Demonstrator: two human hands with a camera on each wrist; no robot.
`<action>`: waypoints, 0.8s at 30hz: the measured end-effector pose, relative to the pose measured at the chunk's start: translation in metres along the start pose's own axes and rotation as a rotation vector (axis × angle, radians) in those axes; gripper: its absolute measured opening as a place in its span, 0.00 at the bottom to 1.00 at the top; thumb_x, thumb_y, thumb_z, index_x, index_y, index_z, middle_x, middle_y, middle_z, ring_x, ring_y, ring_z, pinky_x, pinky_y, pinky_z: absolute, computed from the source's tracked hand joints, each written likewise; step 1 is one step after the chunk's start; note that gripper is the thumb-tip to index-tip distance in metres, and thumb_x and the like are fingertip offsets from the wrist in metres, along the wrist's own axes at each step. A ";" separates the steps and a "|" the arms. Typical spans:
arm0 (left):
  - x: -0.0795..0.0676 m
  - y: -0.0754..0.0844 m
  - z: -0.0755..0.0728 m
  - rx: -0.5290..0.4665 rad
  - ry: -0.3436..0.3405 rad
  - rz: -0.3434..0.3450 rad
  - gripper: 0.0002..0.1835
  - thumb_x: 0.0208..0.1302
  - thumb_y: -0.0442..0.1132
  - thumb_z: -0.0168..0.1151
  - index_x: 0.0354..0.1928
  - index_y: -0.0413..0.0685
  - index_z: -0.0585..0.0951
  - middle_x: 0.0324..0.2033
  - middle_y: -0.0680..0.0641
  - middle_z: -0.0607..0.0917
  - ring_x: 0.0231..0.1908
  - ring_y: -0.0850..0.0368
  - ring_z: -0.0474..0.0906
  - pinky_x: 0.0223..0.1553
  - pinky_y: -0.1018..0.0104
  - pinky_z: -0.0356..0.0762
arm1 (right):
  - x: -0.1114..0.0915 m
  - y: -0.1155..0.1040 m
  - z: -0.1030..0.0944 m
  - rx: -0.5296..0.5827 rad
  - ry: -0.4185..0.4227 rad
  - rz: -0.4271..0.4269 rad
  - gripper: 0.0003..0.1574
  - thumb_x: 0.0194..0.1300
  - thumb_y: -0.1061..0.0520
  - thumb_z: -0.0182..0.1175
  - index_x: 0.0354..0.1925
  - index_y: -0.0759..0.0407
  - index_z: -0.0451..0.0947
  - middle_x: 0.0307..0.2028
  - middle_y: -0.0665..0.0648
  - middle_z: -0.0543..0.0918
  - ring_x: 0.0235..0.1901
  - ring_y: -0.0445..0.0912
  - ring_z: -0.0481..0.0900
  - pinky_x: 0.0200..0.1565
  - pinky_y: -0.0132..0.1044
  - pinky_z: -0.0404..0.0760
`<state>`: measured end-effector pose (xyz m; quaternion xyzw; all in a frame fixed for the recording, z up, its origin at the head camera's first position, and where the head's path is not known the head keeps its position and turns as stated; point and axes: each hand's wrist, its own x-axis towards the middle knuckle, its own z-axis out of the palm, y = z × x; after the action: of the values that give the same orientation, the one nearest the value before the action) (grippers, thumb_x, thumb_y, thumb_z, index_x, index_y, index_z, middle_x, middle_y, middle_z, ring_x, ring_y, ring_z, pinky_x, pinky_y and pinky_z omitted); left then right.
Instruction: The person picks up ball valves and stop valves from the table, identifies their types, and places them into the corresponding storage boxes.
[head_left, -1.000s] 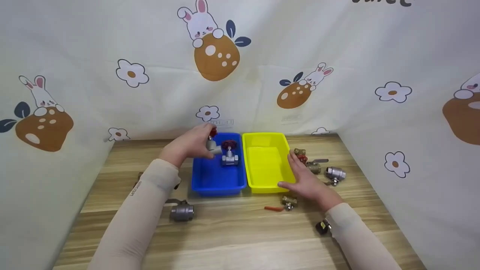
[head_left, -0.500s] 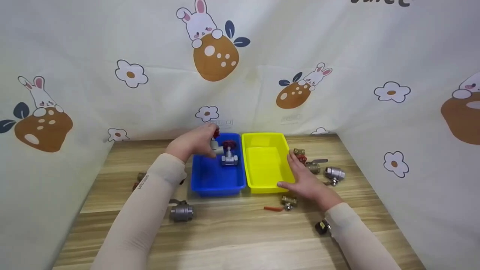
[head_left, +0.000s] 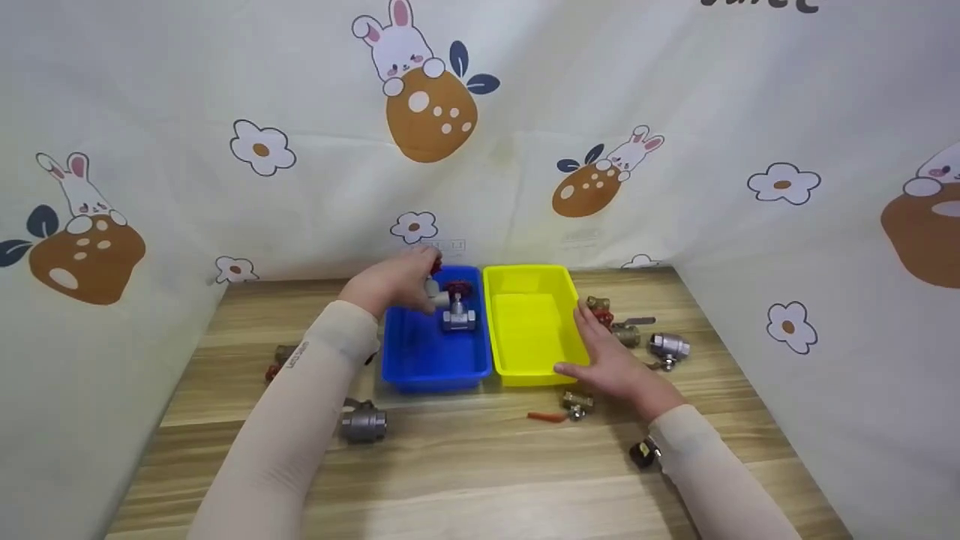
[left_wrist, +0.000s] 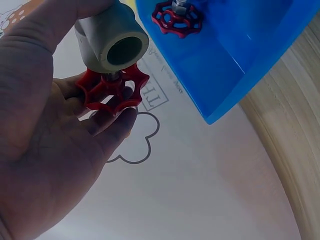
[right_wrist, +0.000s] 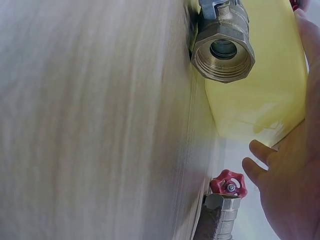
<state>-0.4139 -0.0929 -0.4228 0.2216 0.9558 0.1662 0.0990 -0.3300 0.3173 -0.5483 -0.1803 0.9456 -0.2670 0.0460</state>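
1. Had pale walls [head_left: 315,67] on three sides.
2. Bore printed rabbits [head_left: 401,54], spotted brown fruits [head_left: 431,124] and white flowers [head_left: 262,148].
3. Showed a wood-grain worktop [head_left: 450,472], with soft glare [head_left: 517,517] toward its near side.

Letters "TH" [left_wrist: 156,99] on the wall cloth [left_wrist: 200,175]; tiny lettering [head_left: 298,355] on the left sleeve [head_left: 259,442], illegible.
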 end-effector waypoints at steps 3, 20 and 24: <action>0.003 -0.001 0.002 0.009 0.011 -0.009 0.51 0.61 0.42 0.85 0.82 0.45 0.67 0.72 0.42 0.76 0.68 0.42 0.74 0.73 0.38 0.76 | 0.000 0.001 0.000 0.001 -0.004 0.004 0.75 0.72 0.28 0.69 0.91 0.53 0.34 0.89 0.49 0.29 0.87 0.65 0.41 0.82 0.69 0.47; 0.015 -0.001 0.017 0.034 -0.049 -0.090 0.52 0.64 0.41 0.84 0.84 0.42 0.63 0.78 0.37 0.71 0.74 0.35 0.72 0.74 0.32 0.71 | -0.001 0.000 0.001 -0.011 -0.001 0.014 0.75 0.72 0.25 0.67 0.91 0.47 0.31 0.89 0.46 0.28 0.87 0.65 0.42 0.80 0.70 0.49; 0.018 -0.002 0.020 0.074 -0.072 -0.088 0.53 0.64 0.42 0.83 0.84 0.40 0.61 0.79 0.36 0.69 0.74 0.36 0.71 0.76 0.35 0.70 | -0.002 0.000 0.000 0.002 -0.007 0.013 0.74 0.73 0.26 0.67 0.91 0.49 0.32 0.89 0.47 0.28 0.87 0.64 0.41 0.81 0.69 0.48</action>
<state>-0.4255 -0.0806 -0.4436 0.1886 0.9659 0.1184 0.1322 -0.3283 0.3182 -0.5480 -0.1750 0.9463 -0.2670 0.0510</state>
